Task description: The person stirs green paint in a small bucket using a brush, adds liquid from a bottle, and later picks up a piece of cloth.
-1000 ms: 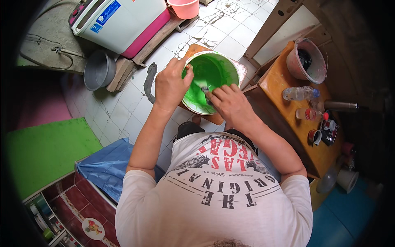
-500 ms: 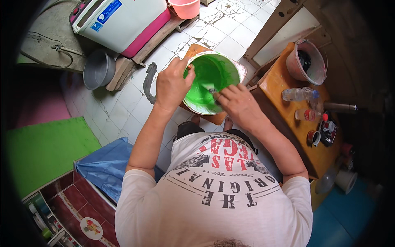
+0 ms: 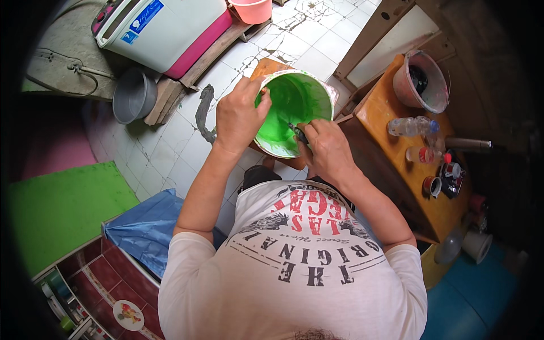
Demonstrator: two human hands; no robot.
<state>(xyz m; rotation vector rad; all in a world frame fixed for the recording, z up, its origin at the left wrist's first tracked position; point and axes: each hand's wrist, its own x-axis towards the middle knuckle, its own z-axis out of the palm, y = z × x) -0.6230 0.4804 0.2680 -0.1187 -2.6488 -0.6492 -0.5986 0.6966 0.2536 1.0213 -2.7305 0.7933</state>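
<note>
A white bucket (image 3: 332, 107) with bright green, paint-like liquid (image 3: 283, 102) inside stands tilted toward me on an orange-brown wooden stool (image 3: 263, 68). My left hand (image 3: 238, 116) is closed on the bucket's left rim, thumb toward the inside. Over the near right rim, my right hand (image 3: 330, 148) is closed around a dark-handled tool (image 3: 299, 134). The tool's lower end dips into the green and its shape is hidden there. Green smears coat the inner wall.
An orange wooden table (image 3: 377, 116) at right bears a stained pail (image 3: 433, 93), a clear bottle (image 3: 411, 126) and other small containers. A white-and-pink washing machine (image 3: 170, 39) stands far left beside a grey basin (image 3: 135, 96). Blue plastic sheeting (image 3: 144, 226) lies near left.
My right hand has shifted slightly toward me with the tool, whose pale lower part showed before and is now sunk in the green. My left hand keeps its place on the rim.
</note>
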